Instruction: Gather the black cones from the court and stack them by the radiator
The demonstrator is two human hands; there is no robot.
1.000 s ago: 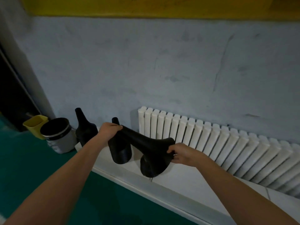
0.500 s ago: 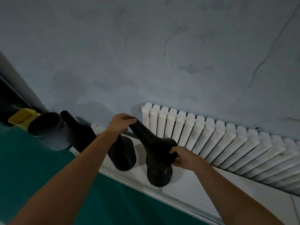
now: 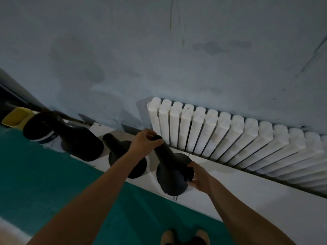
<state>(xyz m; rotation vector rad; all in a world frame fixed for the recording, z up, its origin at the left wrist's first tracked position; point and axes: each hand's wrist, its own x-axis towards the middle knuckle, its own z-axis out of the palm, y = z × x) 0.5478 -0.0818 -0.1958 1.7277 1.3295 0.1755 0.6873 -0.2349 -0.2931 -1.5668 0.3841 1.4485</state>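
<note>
Head view: the left hand [image 3: 144, 144] curls its fingers round the tip of a black cone [image 3: 169, 167]. The right hand [image 3: 199, 177] pinches its base rim, thumb above, fingers under. The cone tilts over the white strip [image 3: 230, 188], just near the radiator's [image 3: 230, 138] left end. A second cone [image 3: 120, 151] stands just left, and a third cone [image 3: 77, 142] farther left.

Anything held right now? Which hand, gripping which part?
One black cone, in both hands. The left hand grips its narrow top; the right hand holds the rim of its wide base.
</note>
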